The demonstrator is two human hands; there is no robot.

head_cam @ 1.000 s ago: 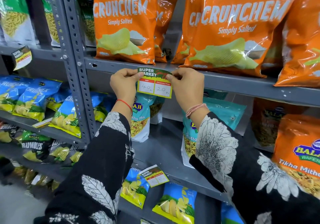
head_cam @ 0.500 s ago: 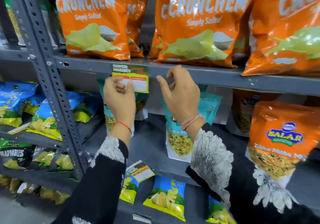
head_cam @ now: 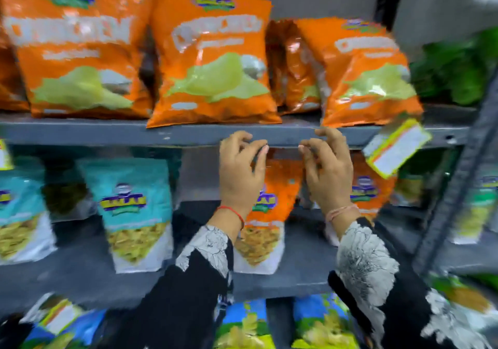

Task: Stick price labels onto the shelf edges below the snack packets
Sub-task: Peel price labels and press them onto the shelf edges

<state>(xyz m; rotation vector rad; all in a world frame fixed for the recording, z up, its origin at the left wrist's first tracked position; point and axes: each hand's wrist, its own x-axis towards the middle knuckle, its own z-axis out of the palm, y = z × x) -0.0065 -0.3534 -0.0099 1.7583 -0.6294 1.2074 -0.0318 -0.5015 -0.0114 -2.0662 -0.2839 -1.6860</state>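
Observation:
The view is blurred. My left hand (head_cam: 242, 176) and my right hand (head_cam: 327, 170) are raised side by side against the grey shelf edge (head_cam: 107, 133), just below the orange chip packets (head_cam: 213, 60). Both hands hold nothing, and their fingers are loosely curled and apart. A yellow-bordered price label (head_cam: 396, 146) hangs tilted from the shelf edge to the right of my right hand. A sliver of another label (head_cam: 4, 154) shows at the far left under the same shelf edge.
Teal snack pouches (head_cam: 134, 211) and orange pouches (head_cam: 265, 214) stand on the shelf below, behind my hands. A grey perforated upright (head_cam: 458, 187) rises at the right. Green packets (head_cam: 458, 65) sit beyond it. Another label (head_cam: 59, 319) hangs lower left.
Both hands let go of the price label, which stayed on the shelf edge. The view and both hands shifted right along the shelf to a bare stretch of edge.

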